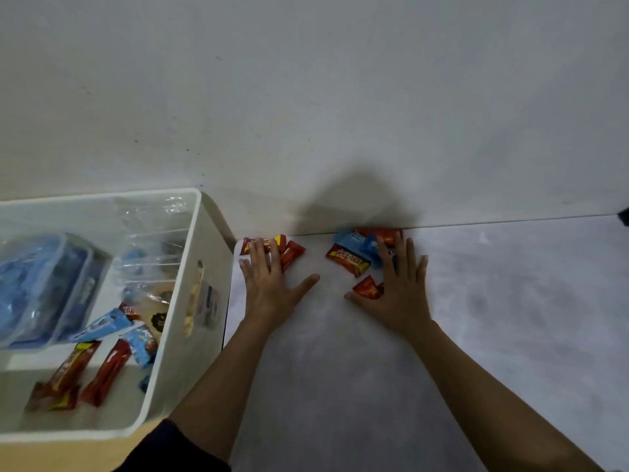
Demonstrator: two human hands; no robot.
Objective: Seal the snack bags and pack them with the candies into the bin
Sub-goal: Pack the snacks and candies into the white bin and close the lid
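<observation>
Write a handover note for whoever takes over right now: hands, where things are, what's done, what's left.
Left hand: flat, fingers resting on red candies beside the bin.
Right hand: flat on a red-and-blue candy pile by the wall.
Done: snack bags and loose candies lie in the bin; seals can't be judged.
To do: move both table groups into the bin.

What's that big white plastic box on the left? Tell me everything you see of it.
The white translucent plastic bin is rectangular, round-cornered, with a handle slot in the wall facing the grey table. It stands open-topped on a tan surface. Inside lie blue snack packs, clear bags and red candy bars. Neither the left hand nor the right hand touches it.
</observation>
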